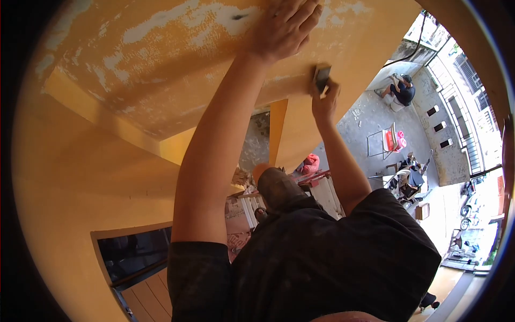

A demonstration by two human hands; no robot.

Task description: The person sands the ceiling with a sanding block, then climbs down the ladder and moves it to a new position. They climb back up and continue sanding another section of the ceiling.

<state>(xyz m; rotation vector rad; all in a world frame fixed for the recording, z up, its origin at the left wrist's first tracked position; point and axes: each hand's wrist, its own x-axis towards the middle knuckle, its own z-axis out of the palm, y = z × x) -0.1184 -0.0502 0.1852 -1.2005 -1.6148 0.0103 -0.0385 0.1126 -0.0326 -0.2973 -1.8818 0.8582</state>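
Observation:
My left hand (pixel 284 29) lies with its fingers stretched out against the yellow painted surface (pixel 214 70) overhead. Pale, worn patches show through the paint around it, with a small dark mark (pixel 238 17) to its left. Lower and to the right, my right hand (pixel 326 102) grips a small dark rectangular block (pixel 322 77) between thumb and fingers. One face of the block is close against the yellow surface, near its right edge. The block's exact kind cannot be made out.
A yellow pillar (pixel 300 131) drops below the overhead surface. On the floor to the right, another person (pixel 403 91) sits by the wall. A folding chair (pixel 389 140) with pink and red items and a cluttered pile (pixel 409 180) stand nearer. A dark window (pixel 134 249) is at lower left.

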